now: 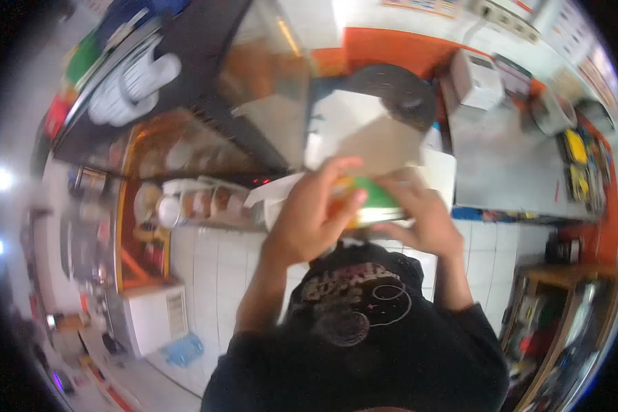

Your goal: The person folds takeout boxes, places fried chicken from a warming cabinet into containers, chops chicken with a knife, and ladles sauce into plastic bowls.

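Observation:
Between my two hands, close in front of my chest, is a flat green and orange item (374,197) with a pale lower edge. It is smeared by motion, and its kind cannot be made out. My left hand (316,209) closes on its orange end, with the thumb across the front. My right hand (426,213) grips the green end, fingers on top and thumb below. Just behind my hands stands a white box-like thing (436,175) with a raised white panel (353,127); my hands hide part of it.
A round black object (398,93) lies behind the white panel. To the right is a metal counter (508,165) with a white box (476,79) and yellow items (575,165). A glass-fronted cabinet (185,147) and a tray of containers (209,202) are at left.

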Demonstrator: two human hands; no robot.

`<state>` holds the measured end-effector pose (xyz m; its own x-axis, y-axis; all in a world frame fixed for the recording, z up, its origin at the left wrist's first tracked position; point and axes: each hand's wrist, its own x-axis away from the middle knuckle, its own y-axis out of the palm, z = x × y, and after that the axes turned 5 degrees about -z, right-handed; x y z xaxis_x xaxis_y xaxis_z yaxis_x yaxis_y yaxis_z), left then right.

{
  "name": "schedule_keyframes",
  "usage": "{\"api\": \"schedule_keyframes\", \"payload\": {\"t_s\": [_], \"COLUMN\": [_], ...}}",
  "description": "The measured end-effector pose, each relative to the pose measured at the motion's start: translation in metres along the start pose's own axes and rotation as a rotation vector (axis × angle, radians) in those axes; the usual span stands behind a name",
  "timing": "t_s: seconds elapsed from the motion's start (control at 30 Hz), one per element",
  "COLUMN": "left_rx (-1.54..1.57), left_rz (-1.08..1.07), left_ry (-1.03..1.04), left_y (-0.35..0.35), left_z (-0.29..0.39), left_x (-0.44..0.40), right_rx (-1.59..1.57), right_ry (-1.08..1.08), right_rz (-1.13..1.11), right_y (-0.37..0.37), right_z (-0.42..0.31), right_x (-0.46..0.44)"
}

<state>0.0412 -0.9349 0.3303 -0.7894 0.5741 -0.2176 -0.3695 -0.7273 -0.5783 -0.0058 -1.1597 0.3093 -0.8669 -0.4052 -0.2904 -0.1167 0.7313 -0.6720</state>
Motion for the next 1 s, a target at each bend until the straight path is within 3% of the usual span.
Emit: {"api": "schedule_keyframes", "payload": {"t_s": [0.03, 0.1, 0.13, 0.2, 0.23, 0.27, 0.33, 0.47, 0.57, 0.6, 0.63, 0.67, 0.7, 0.77, 0.8, 0.93, 1.0], "left_rx": [-0.035, 0.170, 0.148, 0.915, 0.917, 0.658, 1.054, 1.053, 1.191, 1.189, 1.212, 1.231, 1.234, 1.000, 0.980, 0.831, 0.806], "left_rz": [-0.105, -0.214, -0.160, -0.229, -0.216, -0.303, -0.252, -0.431, -0.285, -0.277, -0.115, 0.046, 0.050, 0.233, 0.251, 0.277, 0.388], "left_ry": [-0.146, -0.303, -0.338, -0.079, -0.113, 0.096, 0.040, -0.041, -0.072, -0.070, -0.072, -0.074, -0.075, 0.022, 0.001, -0.029, 0.086], "left_y": [-0.010, -0.037, -0.040, -0.026, -0.006, -0.005, 0.022, 0.032, 0.033, 0.038, 0.044, 0.049, 0.056, 0.062, 0.061, 0.064, 0.072], "left_z": [-0.007, -0.012, -0.016, -0.041, -0.053, -0.043, -0.026, -0.024, -0.017, -0.017, -0.016, -0.017, -0.020, -0.025, -0.021, -0.014, -0.010], "left_x": [0.010, 0.019, 0.026, 0.037, 0.041, 0.029, 0.020, 0.008, 0.003, 0.000, -0.004, -0.008, -0.012, -0.018, -0.018, -0.018, -0.020], "right_rx": [-0.031, 0.034, -0.156, -0.414, -0.484, -0.360, -0.394, -0.405, -0.309, -0.146, 0.017, -0.031, -0.030, -0.186, 0.015, 0.054, 0.089], "right_ry": [0.101, -0.044, 0.116, 0.370, 0.459, 0.344, 0.351, 0.383, 0.472, 0.269, 0.067, -0.059, -0.058, -0.226, -0.187, -0.145, -0.100], "right_rz": [-0.008, 0.266, 0.272, 0.302, 0.338, 0.548, 0.438, 0.237, 0.228, 0.351, 0.469, 0.423, 0.419, 0.515, 0.471, 0.466, 0.430], "right_y": [-0.003, 0.000, 0.000, 0.011, 0.017, 0.031, 0.036, 0.030, 0.036, 0.040, 0.042, 0.041, 0.044, 0.058, 0.050, 0.052, 0.047], "right_z": [0.004, 0.035, 0.052, 0.078, 0.085, 0.068, 0.071, 0.066, 0.054, 0.037, 0.029, 0.031, 0.025, 0.004, -0.008, -0.001, -0.004], "right_x": [0.004, 0.018, 0.032, 0.051, 0.050, 0.027, 0.021, 0.013, 0.009, 0.006, 0.005, 0.015, 0.016, 0.016, 0.013, 0.013, 0.014]}}
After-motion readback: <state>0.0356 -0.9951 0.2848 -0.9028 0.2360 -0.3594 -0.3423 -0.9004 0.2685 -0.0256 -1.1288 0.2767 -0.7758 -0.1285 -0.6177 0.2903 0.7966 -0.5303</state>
